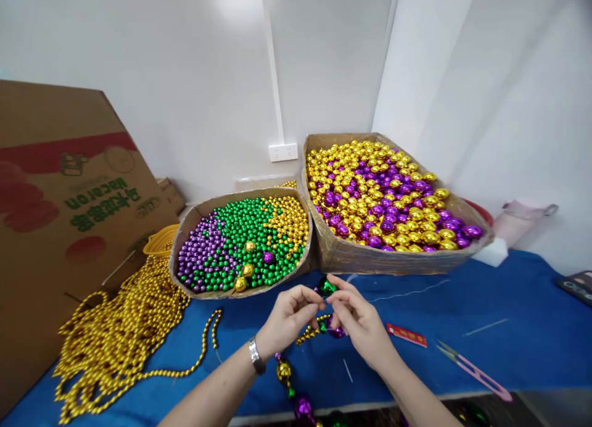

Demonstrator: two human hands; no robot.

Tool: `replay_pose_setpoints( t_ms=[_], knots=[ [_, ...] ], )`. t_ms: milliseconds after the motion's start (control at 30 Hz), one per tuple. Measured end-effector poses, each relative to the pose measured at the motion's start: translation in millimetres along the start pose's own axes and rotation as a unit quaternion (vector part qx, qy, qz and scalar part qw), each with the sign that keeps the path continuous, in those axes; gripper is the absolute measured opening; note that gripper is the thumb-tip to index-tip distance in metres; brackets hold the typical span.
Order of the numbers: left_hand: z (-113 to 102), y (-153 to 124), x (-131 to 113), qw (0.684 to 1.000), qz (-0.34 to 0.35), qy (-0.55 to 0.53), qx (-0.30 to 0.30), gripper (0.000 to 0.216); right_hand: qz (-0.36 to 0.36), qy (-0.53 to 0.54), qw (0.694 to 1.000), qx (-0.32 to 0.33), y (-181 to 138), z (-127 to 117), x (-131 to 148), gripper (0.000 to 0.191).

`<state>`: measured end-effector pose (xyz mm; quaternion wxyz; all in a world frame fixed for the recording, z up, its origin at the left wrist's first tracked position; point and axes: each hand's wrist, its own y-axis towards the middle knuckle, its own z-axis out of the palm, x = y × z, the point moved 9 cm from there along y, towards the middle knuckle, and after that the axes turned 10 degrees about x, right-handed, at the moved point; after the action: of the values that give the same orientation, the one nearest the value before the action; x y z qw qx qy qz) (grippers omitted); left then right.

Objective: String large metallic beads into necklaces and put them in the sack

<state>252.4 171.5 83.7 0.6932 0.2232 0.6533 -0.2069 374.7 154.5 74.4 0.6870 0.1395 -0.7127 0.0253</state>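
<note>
My left hand (295,316), with a metal watch band at the wrist, has its thumb and forefinger pinched together. Its fingertips meet those of my right hand (358,322), also pinched, over the blue cloth. Between and behind the fingers is a bead garland (303,407) with large green, purple and gold beads. A shiny green bead (327,286) shows just beyond the fingertips. The garland runs down past my left wrist over the table's front edge. Any thread between my fingertips is too fine to make out.
A carton of small beads (240,242) and a larger carton of gold and purple beads (383,263) stand behind. Gold bead strands (120,328) lie left beside a cardboard box (69,217). Rightward lie a red packet (407,335) and pink-handled snips (476,371).
</note>
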Motion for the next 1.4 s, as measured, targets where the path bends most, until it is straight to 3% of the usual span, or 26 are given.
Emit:
replay_pose_setpoints(
  t_ms=[133,300,433,500,633,767,900,1033,1133,1233,1333,1400],
  knots=[
    [0,-2,1,1.0,0.013,0.007,-0.003,0.025,0.041,0.03,0.997,0.063,5,12,-6,0.025],
    [3,-3,-1,0.999,0.03,0.017,0.007,0.018,0.046,0.0,0.999,0.026,5,0,-8,0.029],
    [12,-6,-16,0.988,0.076,0.131,0.027,0.019,0.01,-0.161,0.987,0.016,0,-8,5,0.022],
    [16,-9,-23,0.97,0.101,0.22,0.027,0.021,-0.026,-0.27,0.962,0.023,-3,-7,15,0.017],
    [24,-13,-26,0.925,0.125,0.357,0.031,0.024,-0.076,-0.391,0.916,0.056,-9,1,25,0.029],
    [29,-15,-26,0.905,0.13,0.405,0.031,0.03,-0.035,-0.352,0.931,0.085,-7,0,19,0.031],
    [34,-13,-25,0.916,0.112,0.382,0.049,0.022,-0.008,-0.283,0.956,0.079,-5,0,16,0.029],
    [22,-7,-21,0.95,0.084,0.301,0.028,0.022,-0.024,-0.297,0.951,0.085,-4,2,24,0.028],
    [0,-6,-7,0.994,0.045,0.103,0.0,0.024,-0.039,-0.313,0.943,0.105,-8,-7,30,0.022],
    [-13,-7,9,0.99,0.033,-0.137,-0.012,0.021,-0.026,-0.279,0.957,0.08,-16,-27,23,0.022],
    [-10,-6,17,0.953,0.046,-0.3,-0.003,0.018,0.036,-0.064,0.997,0.032,-25,-35,-5,0.027],
    [-4,-2,18,0.93,0.057,-0.362,0.004,0.019,0.067,0.152,0.986,0.005,-29,-24,-25,0.029]
  ],
)
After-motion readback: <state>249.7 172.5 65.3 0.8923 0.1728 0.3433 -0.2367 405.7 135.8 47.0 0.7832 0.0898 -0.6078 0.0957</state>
